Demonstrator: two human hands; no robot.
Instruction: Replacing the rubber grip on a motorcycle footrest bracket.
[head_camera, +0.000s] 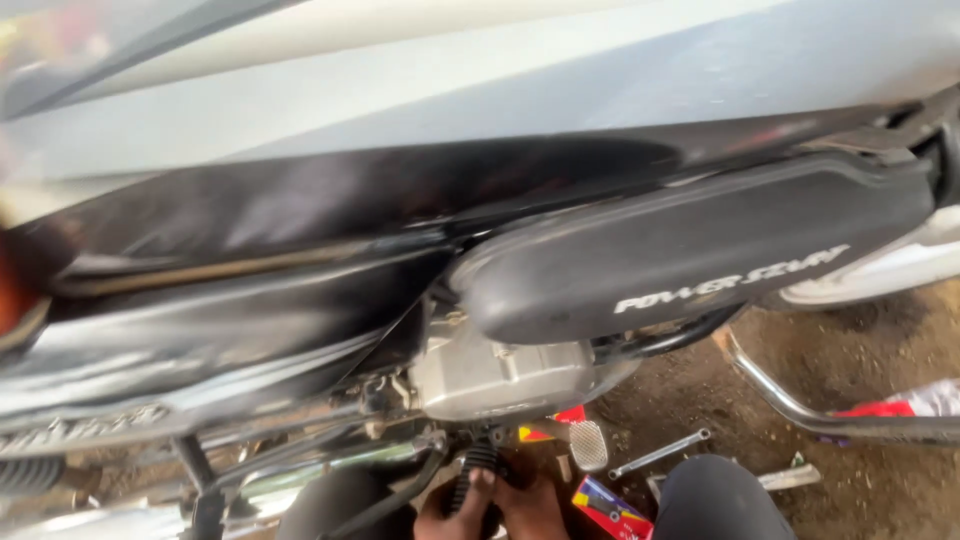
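Observation:
I look down along the side of a scooter with a grey-white body (500, 90) and a black side cover (700, 250). Below its silver engine case (490, 375), a black ribbed rubber part (482, 458) hangs down. My left hand (448, 512) has its fingers wrapped around the lower end of this part. My right hand (532, 505) sits close against it on the right, with its fingers hidden behind the part. My dark-clothed knees (720, 495) flank both hands.
A silver spanner (660, 452) lies on the dirt ground to the right of my hands, with a small red box (610, 505) nearer me. A ribbed silver pedal (588, 445) sticks out under the engine. A chrome bar (800, 405) runs along the right.

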